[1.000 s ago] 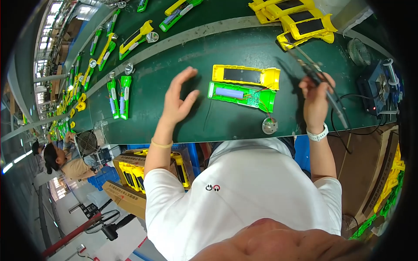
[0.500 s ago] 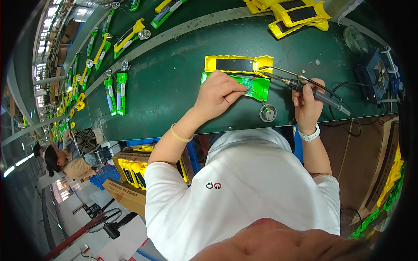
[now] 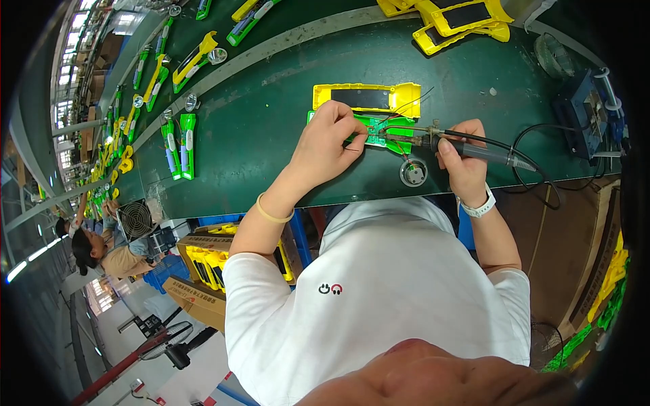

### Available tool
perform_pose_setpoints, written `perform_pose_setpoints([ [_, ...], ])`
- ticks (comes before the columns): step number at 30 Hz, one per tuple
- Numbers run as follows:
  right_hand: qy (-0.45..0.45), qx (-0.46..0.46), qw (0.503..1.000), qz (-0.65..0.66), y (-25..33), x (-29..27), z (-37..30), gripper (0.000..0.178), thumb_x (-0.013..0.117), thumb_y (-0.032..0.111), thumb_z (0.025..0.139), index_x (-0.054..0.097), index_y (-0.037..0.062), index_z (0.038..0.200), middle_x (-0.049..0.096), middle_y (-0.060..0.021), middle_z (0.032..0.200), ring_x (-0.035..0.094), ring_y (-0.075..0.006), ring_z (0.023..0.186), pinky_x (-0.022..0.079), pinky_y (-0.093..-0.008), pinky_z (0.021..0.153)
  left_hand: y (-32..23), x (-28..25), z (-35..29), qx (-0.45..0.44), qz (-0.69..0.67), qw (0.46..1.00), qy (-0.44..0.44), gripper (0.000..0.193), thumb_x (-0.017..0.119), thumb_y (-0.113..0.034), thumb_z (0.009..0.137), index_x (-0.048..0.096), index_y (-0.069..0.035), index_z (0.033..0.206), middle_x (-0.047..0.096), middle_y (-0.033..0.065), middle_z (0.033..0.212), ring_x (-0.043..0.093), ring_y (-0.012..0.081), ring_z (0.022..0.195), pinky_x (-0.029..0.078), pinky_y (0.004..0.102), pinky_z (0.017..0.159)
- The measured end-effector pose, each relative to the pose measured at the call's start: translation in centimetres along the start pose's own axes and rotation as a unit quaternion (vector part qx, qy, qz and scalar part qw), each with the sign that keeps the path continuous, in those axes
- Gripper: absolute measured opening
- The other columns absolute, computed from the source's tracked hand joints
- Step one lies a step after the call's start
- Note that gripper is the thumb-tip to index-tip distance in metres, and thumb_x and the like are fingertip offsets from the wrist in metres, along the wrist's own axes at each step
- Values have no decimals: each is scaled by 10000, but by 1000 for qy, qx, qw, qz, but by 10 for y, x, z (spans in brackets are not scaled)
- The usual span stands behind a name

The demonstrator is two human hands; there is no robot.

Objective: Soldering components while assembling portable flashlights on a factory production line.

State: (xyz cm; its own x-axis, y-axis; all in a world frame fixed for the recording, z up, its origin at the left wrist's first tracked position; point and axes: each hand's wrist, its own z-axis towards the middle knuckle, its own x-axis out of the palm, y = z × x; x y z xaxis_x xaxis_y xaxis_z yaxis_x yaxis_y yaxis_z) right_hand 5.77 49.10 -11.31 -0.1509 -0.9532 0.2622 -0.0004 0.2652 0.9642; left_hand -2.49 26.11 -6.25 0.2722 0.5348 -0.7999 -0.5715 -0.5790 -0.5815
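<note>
My right hand (image 3: 464, 157) grips a soldering iron (image 3: 477, 150) with a thin metal feed tube along it. Its tip reaches left to the green circuit board (image 3: 374, 127) inside an open green lamp housing (image 3: 404, 126). My left hand (image 3: 325, 143) is closed in a pinch at the board's left side, covering part of the housing. A thin dark wire end pokes out below its fingers; the exact grip point is hidden. Just beyond lies a yellow cover (image 3: 406, 98) with a dark panel, wires crossing its right end. A round lamp head (image 3: 413, 173) sits nearer me, wired to the housing.
A blue soldering station (image 3: 572, 111) with a cable stands at the right, near a round glass-like dish (image 3: 552, 55). Yellow covers (image 3: 460, 24) are piled at the far side. Green lamp halves (image 3: 187, 145) lie left, others beyond a raised strip (image 3: 284, 42). A co-worker (image 3: 112, 250) is at far left.
The soldering iron has moved left and down, its tip now at the board. My left hand has shifted slightly left, as have the housing, cover and lamp head. A wire now sticks up over the cover.
</note>
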Motion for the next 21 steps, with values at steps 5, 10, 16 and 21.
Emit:
perform_pose_setpoints([
  [5,11,5,1000,-10,2,3,2,243,629,71,827,402,54,915,477,15,734,407,-25,619,338,-186,535,-1,0,1,5,-3,1000,1,132,674,-15,658,617,-61,768,504,66,816,522,208,758,453,297,630],
  [10,13,6,1000,-24,2,0,1,239,626,79,834,403,54,916,482,10,727,420,-26,624,348,-186,537,-2,2,-1,0,6,1000,-18,130,676,-16,659,616,-54,767,498,71,814,521,209,756,452,296,623],
  [16,10,-17,1000,-21,3,0,1,252,615,127,843,391,69,941,494,-27,727,434,-65,540,367,-196,481,-1,1,1,19,4,1000,-11,128,672,-13,662,613,-51,769,499,76,821,520,217,756,453,299,621],
  [21,5,2,1000,0,5,2,3,240,613,88,848,397,55,947,509,-23,731,452,-53,566,361,-182,495,-1,0,1,23,-4,1000,-5,137,667,-8,660,615,-56,778,500,77,829,521,223,763,454,303,628],
])
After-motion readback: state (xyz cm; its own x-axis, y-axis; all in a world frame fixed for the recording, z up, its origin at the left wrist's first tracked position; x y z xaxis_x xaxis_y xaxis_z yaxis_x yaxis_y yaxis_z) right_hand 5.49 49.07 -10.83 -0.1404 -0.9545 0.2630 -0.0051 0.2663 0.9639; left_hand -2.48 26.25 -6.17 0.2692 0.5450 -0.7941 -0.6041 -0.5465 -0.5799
